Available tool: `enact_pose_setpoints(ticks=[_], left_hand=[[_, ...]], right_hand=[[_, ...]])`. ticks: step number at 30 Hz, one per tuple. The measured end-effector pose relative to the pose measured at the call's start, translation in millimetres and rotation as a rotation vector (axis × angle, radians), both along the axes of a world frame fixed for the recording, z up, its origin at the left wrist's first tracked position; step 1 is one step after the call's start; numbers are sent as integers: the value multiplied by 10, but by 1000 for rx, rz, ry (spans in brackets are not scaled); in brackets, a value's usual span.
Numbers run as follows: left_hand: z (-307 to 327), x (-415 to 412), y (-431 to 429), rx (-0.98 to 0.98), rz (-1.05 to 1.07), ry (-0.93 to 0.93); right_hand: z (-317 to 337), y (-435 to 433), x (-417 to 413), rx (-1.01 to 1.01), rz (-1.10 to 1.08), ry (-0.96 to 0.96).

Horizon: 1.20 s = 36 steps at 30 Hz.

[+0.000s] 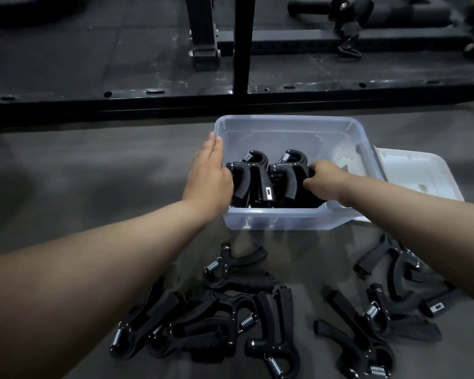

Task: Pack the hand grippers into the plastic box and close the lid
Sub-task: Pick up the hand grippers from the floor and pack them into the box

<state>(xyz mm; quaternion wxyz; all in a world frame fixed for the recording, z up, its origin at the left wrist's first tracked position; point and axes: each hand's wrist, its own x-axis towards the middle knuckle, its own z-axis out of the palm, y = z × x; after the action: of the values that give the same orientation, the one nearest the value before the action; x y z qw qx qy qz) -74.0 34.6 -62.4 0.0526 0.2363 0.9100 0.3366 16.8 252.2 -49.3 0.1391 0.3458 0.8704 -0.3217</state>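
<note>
A clear plastic box stands on the floor ahead of me. Two black hand grippers with steel springs stand side by side inside it, against the near wall. My left hand rests flat, fingers extended, against the box's left wall beside the left gripper. My right hand reaches over the near right corner and its fingers curl on the right hand gripper. Several more black hand grippers lie loose on the floor close to me, and another pile of grippers lies at the right.
The box's translucent lid lies on the floor right of the box. A black steel rack base with an upright post runs across behind the box. Dark gym equipment sits farther back.
</note>
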Motion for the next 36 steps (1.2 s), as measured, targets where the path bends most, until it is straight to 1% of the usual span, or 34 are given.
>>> enact_pose_setpoints(ticks=[4,7,9,12,16,21,23,25,27,30,36], left_hand=[[21,5,-2,-3,-1,-1],[23,4,4,-5,0,-3],[12,4,4,-5,-4,-4],[8,-3,-2,-12,-6,-3],[12,1,1,-15,-1,5],[-7,-16,9,4,1,1],[-7,-13,14,8,14,-7],[-1,-7,12,3,22,-15],[7,-3,15,-3,24,-36],[39,6,-11,2,32,-66],[69,4,-68,24,-11,-113]], right_hand=[[8,-36,14,1,17,-6],[40,-72,28,37,95,-42],[58,-97,32,20,119,-52],[65,-108,39,-43,83,-49],[85,-129,57,-18,117,-76],[104,-57,56,-27,20,-40],[110,-46,71,-1,25,10],[123,-102,121,60,103,86],[100,-164,168,104,214,118],[155,-383,182,105,356,159],[260,-1087,8,77,539,279]])
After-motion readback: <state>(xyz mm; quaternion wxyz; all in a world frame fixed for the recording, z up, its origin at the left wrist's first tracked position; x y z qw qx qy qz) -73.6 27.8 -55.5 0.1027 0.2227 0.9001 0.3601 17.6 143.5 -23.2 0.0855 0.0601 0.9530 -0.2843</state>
